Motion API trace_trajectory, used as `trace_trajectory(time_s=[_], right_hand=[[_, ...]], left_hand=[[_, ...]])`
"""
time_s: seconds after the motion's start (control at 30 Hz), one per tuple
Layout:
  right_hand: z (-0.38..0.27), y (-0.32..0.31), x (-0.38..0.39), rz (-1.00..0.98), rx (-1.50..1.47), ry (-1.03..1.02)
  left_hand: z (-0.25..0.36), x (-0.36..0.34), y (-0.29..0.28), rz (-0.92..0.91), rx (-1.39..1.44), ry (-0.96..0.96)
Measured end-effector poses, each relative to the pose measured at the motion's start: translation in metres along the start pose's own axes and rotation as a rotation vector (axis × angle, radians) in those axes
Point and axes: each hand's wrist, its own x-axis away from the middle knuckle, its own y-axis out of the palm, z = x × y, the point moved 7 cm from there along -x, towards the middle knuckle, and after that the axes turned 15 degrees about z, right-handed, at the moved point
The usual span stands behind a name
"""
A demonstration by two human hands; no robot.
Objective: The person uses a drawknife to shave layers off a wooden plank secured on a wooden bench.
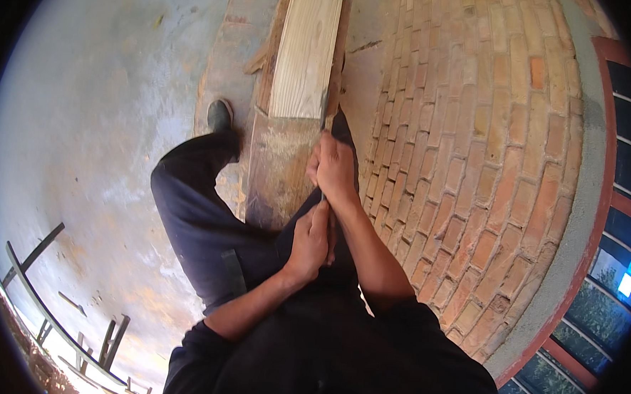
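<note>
I straddle a worn wooden bench (281, 163) with a pale, freshly surfaced board (306, 54) lying lengthwise on its far part. My right hand (333, 166) is closed just past the board's near right corner, beside the bench's right edge. Nearer to my body, my left hand (312, 239) is closed too, in front of my lap. A thin, dark, rod-like tool (323, 195) shows in the gap between the two fists. Its kind cannot be made out, since my fingers cover most of it. A narrow dark strip runs along the board's right edge beyond my right hand.
A brick wall (475, 155) rises close on the right, with red-framed windows (614, 213) beyond it. To the left spreads a stained concrete floor (97, 136). My left shoe (220, 113) rests beside the bench. Dark frame pieces (59, 319) stand at the lower left.
</note>
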Motion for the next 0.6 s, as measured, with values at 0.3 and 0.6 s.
trace_trajectory(time_s=[0.3, 0.6], right_hand=[[-0.008, 0.003, -0.002, 0.0, -0.062, 0.188], [-0.014, 0.001, 0.004, 0.039, -0.016, 0.159]], left_hand=[[0.006, -0.007, 0.004, 0.033, 0.006, -0.005], [0.001, -0.001, 0.001, 0.049, -0.029, 0.016]])
